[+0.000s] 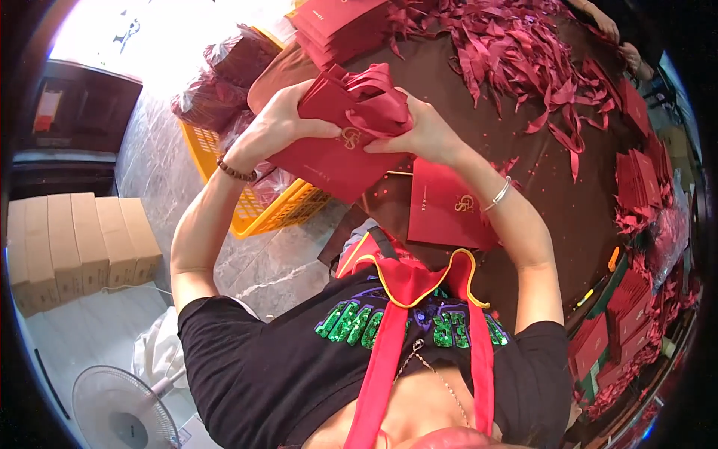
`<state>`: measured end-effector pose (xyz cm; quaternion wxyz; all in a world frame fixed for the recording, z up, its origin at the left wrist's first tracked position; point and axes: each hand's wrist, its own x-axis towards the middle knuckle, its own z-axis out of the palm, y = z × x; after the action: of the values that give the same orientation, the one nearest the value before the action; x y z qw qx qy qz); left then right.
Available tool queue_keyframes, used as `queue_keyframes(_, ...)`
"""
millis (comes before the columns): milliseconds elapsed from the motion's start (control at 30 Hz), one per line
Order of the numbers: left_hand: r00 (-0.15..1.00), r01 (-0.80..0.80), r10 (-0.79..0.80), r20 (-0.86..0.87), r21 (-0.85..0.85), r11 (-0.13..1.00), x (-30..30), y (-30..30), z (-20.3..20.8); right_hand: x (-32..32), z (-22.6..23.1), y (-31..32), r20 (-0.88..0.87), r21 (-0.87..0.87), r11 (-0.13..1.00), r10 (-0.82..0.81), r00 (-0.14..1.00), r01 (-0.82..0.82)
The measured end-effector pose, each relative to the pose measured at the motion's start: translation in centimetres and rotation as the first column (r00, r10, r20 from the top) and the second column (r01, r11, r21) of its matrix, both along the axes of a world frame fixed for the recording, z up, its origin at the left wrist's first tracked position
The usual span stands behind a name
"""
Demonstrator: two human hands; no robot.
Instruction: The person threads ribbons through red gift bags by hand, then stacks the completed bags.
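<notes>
Above the near edge of the table I hold a bundle of flat red gift bags (329, 161) with gold print and looped red ribbons at the top. My left hand (288, 123) grips the bundle's left side, thumb across the front. On the right side my right hand (426, 131) closes round the ribbon end, its thumb pressed on the front bag. Below my right forearm, another red bag (441, 213) lies flat on the brown-covered table (553, 217). A stack of red bags (336, 30) sits beyond my hands.
Loose red ribbons (516, 60) heap at the far side, near another person's hand (634, 58). More red bags (636, 183) line the right, with an orange-handled tool (613, 259). At left are a yellow crate (280, 217) with wrapped bundles, cardboard boxes (82, 247) and a fan (123, 411).
</notes>
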<state>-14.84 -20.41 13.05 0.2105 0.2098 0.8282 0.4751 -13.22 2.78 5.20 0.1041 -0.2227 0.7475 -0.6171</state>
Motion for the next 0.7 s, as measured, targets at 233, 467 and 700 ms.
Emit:
queue_keyframes(233, 0.999, -0.034, 0.035, 0.003, -0.117, 0.992, -0.5, -3.4, -1.0, -0.7, -1.6, -3.6, 0.09, 0.001, 1.0, -0.029, 0.996, 0.029)
queue_keyframes(467, 0.934, -0.248, 0.187, 0.305, 0.175, 0.953, -0.3, -7.2, -3.2, -2.5, -0.9, -8.2, 0.086, 0.217, 0.976, -0.012, 0.996, -0.007)
queue_keyframes(700, 0.95, -0.297, 0.295, 0.106, 0.005, 0.955, -8.6, -9.5, -1.1, -8.5, -1.7, -12.8, 0.372, -0.33, 0.94, 0.041, 0.928, 0.09)
